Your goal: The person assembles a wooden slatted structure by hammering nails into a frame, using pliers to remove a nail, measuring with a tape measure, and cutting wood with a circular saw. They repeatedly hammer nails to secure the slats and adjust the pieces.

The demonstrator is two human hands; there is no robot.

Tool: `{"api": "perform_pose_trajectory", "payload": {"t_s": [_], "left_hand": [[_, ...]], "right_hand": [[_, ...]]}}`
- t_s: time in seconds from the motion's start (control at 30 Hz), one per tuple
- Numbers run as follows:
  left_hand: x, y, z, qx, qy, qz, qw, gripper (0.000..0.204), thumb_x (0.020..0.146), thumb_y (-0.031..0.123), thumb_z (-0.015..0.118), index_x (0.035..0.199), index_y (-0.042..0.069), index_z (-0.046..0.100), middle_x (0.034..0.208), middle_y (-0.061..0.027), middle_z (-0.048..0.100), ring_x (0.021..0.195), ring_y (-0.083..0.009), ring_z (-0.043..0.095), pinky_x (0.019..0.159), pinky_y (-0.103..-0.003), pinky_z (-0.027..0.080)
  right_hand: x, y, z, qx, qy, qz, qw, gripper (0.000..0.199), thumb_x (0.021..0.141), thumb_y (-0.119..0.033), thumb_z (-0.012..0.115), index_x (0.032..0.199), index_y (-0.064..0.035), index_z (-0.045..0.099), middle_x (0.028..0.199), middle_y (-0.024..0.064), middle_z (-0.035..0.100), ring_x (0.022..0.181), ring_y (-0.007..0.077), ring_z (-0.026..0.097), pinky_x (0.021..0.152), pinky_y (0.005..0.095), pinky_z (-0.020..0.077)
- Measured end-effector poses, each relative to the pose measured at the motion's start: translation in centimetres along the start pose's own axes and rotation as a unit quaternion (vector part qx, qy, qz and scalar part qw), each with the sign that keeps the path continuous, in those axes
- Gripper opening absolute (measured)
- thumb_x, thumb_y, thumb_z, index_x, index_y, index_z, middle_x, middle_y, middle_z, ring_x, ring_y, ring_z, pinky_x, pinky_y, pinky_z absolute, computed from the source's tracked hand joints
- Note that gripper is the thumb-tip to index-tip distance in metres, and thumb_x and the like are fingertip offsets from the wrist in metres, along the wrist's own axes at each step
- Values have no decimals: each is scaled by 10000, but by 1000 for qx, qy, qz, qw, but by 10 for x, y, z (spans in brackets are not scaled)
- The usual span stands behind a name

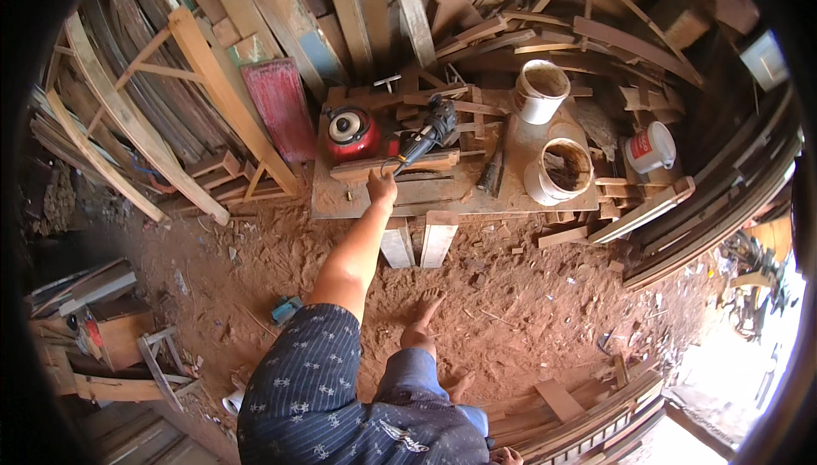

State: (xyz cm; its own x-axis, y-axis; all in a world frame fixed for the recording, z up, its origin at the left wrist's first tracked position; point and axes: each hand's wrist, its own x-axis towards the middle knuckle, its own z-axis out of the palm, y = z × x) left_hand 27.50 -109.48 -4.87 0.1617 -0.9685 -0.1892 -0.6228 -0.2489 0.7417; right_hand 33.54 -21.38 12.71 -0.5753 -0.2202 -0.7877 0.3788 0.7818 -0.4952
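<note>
My left hand (382, 186) reaches out to a low wooden bench (511, 197) on the red dirt floor. Its fingers rest at a wooden slat (425, 161), right by the rear end of a black power tool (428, 135) that lies at an angle on the bench. Whether the fingers grip anything is too small to tell. A red round machine (351, 131) sits just left of the tool. Only a sliver of my right hand (508, 456) shows at the bottom edge. My bare foot (421, 320) stands on the dirt.
Two white buckets (541, 91) (560, 171) stand on the bench's right side and a small tub (650, 148) beyond. Planks and frames (213, 82) lean all around the back. Wood offcuts (557, 397) lie at lower right, a crate (115, 337) at left.
</note>
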Motion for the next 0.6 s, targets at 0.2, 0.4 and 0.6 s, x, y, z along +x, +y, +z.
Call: {"api": "perform_pose_trajectory", "payload": {"t_s": [0.2, 0.4, 0.6], "left_hand": [[47, -3, 6, -20, -21, -57, 998, 231, 991, 196, 571, 962, 17, 713, 834, -129, 734, 801, -248, 728, 623, -390, 574], [-124, 112, 32, -384, -298, -55, 872, 486, 1040, 177, 598, 1474, 8, 458, 1011, -121, 749, 754, -139, 698, 651, -279, 597], [-82, 79, 56, -77, -359, 114, 923, 222, 985, 262, 647, 1063, 69, 723, 936, -88, 746, 747, -206, 690, 689, -371, 574]], "right_hand": [[52, -89, -58, -94, 45, -84, 991, 179, 967, -146, 596, 1094, -50, 679, 1044, 158, 667, 820, 233, 617, 713, 378, 535], [86, -117, -38, 95, 85, 87, 988, 311, 957, -182, 681, 1212, -11, 629, 882, 98, 691, 690, 174, 681, 593, 290, 550], [80, -164, -11, 72, 80, 46, 993, 335, 971, -200, 675, 1223, 15, 622, 911, 115, 687, 705, 181, 690, 602, 300, 556]]}}
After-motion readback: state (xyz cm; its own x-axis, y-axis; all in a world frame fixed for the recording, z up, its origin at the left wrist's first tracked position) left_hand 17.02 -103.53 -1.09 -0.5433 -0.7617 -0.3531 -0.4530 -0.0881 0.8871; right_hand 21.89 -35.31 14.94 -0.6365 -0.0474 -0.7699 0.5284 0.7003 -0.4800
